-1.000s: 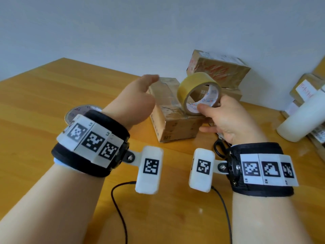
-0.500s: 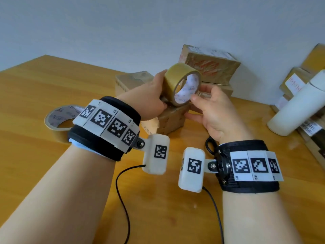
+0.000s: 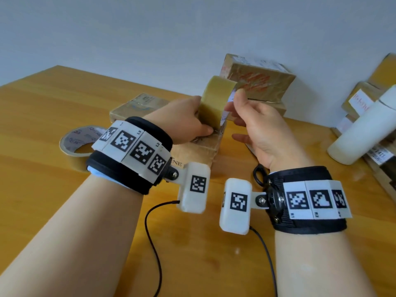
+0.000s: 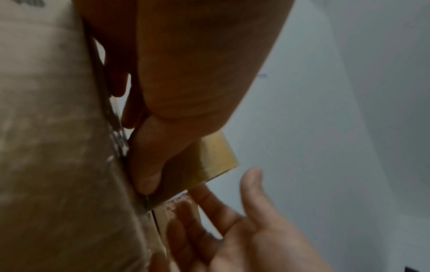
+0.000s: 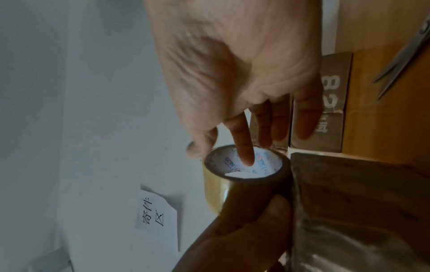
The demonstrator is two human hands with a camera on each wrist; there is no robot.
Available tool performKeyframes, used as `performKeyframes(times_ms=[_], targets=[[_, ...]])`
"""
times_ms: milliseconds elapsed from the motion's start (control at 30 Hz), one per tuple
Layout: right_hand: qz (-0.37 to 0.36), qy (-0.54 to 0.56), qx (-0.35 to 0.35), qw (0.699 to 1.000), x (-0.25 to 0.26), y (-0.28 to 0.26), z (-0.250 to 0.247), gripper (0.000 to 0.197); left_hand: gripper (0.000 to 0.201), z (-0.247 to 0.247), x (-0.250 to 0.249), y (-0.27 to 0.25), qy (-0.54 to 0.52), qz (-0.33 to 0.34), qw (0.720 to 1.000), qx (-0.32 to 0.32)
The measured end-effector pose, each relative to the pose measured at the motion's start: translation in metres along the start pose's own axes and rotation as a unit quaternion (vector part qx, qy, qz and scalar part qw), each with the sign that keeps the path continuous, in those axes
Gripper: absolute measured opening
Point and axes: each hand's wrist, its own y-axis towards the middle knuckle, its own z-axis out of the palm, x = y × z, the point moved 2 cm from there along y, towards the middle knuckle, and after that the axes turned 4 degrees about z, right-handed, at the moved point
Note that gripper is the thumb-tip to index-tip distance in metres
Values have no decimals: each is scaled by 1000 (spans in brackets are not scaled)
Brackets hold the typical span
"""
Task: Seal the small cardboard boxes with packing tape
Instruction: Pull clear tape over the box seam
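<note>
A small brown cardboard box (image 3: 197, 151) (image 4: 46, 147) (image 5: 360, 202) stands on the wooden table (image 3: 42, 189) in front of me. A roll of tan packing tape (image 3: 212, 97) (image 4: 216, 156) (image 5: 246, 185) stands on edge on the box's top. My left hand (image 3: 188, 121) holds the roll from the left, its thumb (image 4: 149, 162) (image 5: 258, 217) pressed on the outer band right at the box. My right hand (image 3: 246, 112) (image 5: 232, 73) pinches the roll, with the index finger inside the white core and the thumb on the rim. Its other fingers stay loose.
A second tape roll (image 3: 77, 144) lies flat at the left. A flat box (image 3: 137, 106) sits behind the hands, stacked boxes (image 3: 257, 78) against the wall. At the right are a white bottle (image 3: 362, 133) and more boxes (image 3: 360, 99). Scissors (image 3: 259, 174) (image 5: 400, 60) lie under my right wrist.
My left hand left the box's top and took hold of the roll. The roll came down onto the box's top and turned edge-on to me.
</note>
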Motion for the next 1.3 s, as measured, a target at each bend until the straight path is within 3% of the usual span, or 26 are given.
performKeyframes(times_ms=[100, 133, 200, 267, 433, 567, 800, 1067, 1133, 1167, 1233, 1300], targets=[[-31, -8, 13, 999, 5, -3, 4, 69, 44, 5, -1, 3, 16, 2, 1000, -5], [-45, -12, 20, 999, 7, -3, 7, 65, 45, 7, -1, 4, 15, 4, 1000, -3], [-63, -16, 29, 997, 8, -2, 14, 30, 53, 10, -2, 5, 14, 7, 1000, 2], [-64, 13, 32, 997, 8, -1, 17, 10, 62, 11, -2, 5, 14, 0, 1000, 0], [-82, 54, 38, 994, 7, -2, 17, 4, 72, 8, -4, 4, 36, -9, 999, 1], [-113, 77, 17, 990, 10, -2, 13, 13, 79, 8, -3, 3, 20, 5, 1000, 4], [-119, 69, 22, 990, 11, -4, 12, 13, 48, 8, 1, 4, -26, 31, 999, -16], [-122, 67, 37, 990, 9, -2, 6, 16, 40, 4, -7, 4, -123, 85, 988, -31], [-109, 67, 49, 991, 9, -2, 3, 27, 28, 6, -6, 5, -155, 85, 983, -40], [-92, 66, 45, 993, 10, -3, -1, 42, 21, 8, -5, 5, -171, 84, 981, -44], [-45, 50, 8, 998, 10, -4, -15, 61, 10, 11, -5, 5, -195, 72, 977, -46], [7, -10, -38, 999, 8, -7, -32, 36, 9, 13, -5, 6, -208, 61, 975, -43]])
